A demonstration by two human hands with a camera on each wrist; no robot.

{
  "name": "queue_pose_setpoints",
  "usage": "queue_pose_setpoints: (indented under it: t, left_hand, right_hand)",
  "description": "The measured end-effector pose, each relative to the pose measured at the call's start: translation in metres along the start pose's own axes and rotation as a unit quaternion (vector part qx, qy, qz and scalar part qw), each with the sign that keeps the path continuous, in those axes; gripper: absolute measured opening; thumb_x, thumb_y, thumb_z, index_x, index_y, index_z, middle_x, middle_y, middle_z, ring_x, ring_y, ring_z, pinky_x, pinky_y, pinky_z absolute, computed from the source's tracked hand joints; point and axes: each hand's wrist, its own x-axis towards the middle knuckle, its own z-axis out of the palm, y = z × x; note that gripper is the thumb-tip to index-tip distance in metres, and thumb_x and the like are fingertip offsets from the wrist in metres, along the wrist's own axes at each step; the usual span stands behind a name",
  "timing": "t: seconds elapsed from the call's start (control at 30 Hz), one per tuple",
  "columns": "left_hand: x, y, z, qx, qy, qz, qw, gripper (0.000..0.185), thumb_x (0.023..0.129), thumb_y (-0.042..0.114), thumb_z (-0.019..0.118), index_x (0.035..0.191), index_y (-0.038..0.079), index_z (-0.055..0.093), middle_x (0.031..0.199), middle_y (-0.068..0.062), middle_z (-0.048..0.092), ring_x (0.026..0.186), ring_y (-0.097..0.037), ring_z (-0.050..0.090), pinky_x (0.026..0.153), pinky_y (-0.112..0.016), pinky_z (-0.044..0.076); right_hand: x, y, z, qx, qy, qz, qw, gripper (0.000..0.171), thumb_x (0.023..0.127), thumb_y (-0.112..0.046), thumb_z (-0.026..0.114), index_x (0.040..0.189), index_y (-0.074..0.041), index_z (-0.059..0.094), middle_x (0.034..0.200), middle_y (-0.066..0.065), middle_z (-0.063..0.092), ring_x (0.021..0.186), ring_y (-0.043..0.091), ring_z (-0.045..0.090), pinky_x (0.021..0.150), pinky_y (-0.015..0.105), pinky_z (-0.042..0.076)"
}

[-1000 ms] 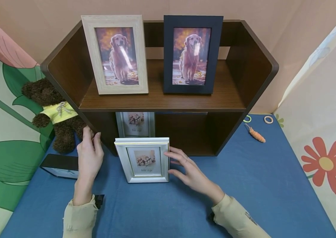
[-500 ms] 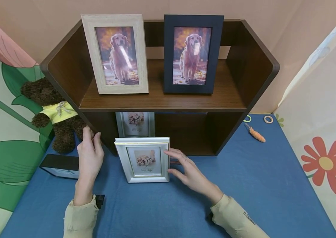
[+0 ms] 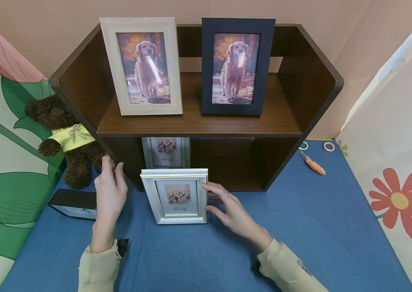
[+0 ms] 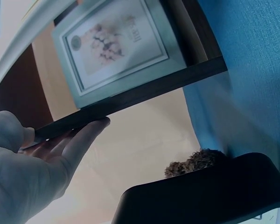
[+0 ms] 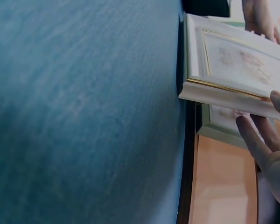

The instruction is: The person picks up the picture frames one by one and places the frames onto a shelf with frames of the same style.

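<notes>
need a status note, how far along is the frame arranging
Done: two dog frames stand on the top shelf, and one silver frame below. In hand: the right hand touches the second silver frame outside. Left: the black frame lying flat.

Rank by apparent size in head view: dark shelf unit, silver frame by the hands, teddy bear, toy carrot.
1. Dark shelf unit, largest by far.
2. Teddy bear and silver frame look similar; the shelf hides part of the bear, so no ranking.
3. Toy carrot, smallest.
</notes>
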Motion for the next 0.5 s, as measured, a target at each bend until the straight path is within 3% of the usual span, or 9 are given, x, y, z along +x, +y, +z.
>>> queue_pose_setpoints:
  t: [0.23,0.5]
  left_hand:
    - [0.0,-0.0011,-0.0004,0.0,0.001,0.005,1.0,0.021,0.113,0.002,0.049,0.13,-0.009,0.051,0.075,-0.017,0.051,0.057,-0.025,0.046,0.052,-0.019,0.029]
    - [0.0002,-0.0008,0.0003,-0.002,0.003,0.005,1.0,0.019,0.113,0.002,0.05,0.128,-0.009,0.052,0.075,-0.017,0.051,0.058,-0.025,0.047,0.052,-0.019,0.03]
  right_hand:
    - [0.0006,-0.0013,0.0022,0.014,0.021,0.005,1.0,0.077,0.093,0.017,0.073,0.159,-0.012,0.044,0.152,0.019,0.053,0.122,0.04,0.066,0.094,0.044,0.059]
    - [0.0011,-0.0033,0.0045,0.012,0.033,0.016,0.999,0.074,0.094,0.016,0.073,0.157,-0.012,0.047,0.149,0.018,0.055,0.12,0.038,0.067,0.093,0.04,0.06]
